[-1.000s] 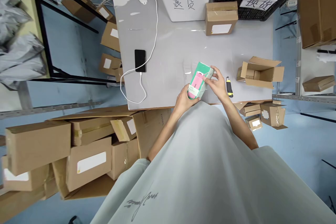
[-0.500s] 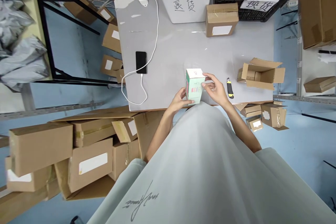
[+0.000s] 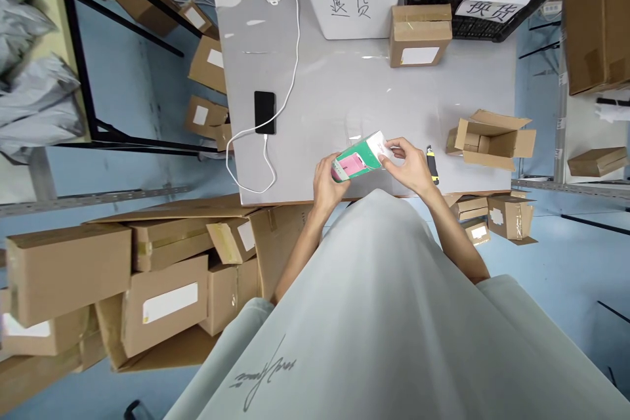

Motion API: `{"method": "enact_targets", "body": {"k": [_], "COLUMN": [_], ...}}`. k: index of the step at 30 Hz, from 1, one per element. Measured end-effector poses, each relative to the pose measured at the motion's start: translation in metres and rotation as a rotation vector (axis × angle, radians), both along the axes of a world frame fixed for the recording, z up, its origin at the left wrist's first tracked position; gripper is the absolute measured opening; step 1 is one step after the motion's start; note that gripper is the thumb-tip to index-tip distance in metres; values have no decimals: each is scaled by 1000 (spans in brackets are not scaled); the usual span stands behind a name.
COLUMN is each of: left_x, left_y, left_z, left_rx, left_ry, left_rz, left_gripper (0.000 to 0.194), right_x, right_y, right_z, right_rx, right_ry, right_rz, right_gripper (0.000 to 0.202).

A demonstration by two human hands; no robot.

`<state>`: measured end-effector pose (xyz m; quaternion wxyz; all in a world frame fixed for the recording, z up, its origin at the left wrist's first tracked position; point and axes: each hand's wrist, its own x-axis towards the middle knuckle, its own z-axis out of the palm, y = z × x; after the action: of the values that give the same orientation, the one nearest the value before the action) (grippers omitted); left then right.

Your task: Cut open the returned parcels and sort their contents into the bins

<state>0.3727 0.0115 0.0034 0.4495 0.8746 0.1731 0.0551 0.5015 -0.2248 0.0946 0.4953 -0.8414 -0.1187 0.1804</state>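
Observation:
Between my two hands, over the front edge of the table, is a small product box (image 3: 355, 161) with green sides, a pink picture and a white end. It is tilted, its white end toward the upper right. My left hand (image 3: 329, 185) is closed around the lower left end. At the white end my right hand (image 3: 407, 164) grips with thumb and fingers. Just right of that hand lies a yellow and black box cutter (image 3: 432, 165). Farther right an open cardboard box (image 3: 492, 139) stands with its flaps spread.
A black phone (image 3: 265, 112) on a white cable lies at the left of the grey table (image 3: 339, 92). At the back stand a white bin (image 3: 361, 10), a closed carton (image 3: 420, 36) and a black crate (image 3: 487, 6). Several cartons (image 3: 167, 302) fill the floor at lower left.
The product box has turned from upright to tilted, and its green and pink side now shows. My left hand has moved up around its lower end. The view has shifted slightly.

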Motion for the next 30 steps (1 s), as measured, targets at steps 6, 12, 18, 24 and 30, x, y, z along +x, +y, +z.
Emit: {"method": "enact_targets", "body": {"k": [6, 12, 18, 24, 30], "left_x": [-5, -9, -20, -24, -17], "left_y": [4, 5, 11, 5, 0], "left_z": [6, 1, -13, -15, -9], "left_rx": [64, 66, -129, -360, -425], "left_ry": [0, 14, 87, 98, 111], "left_rz": [-61, -80, -57, -31, -33], "left_gripper": [78, 78, 71, 71, 78], "right_x": [-3, -14, -1, 7, -3], "right_y": [0, 1, -17, -25, -16], "right_z": [4, -8, -23, -29, -22], "right_rx": [-89, -230, -141, -91, -32], "right_ry": [-4, -28, 33, -214, -284], "right_rz": [58, 69, -26, -102, 45], "right_gripper": [29, 38, 53, 53, 36]}}
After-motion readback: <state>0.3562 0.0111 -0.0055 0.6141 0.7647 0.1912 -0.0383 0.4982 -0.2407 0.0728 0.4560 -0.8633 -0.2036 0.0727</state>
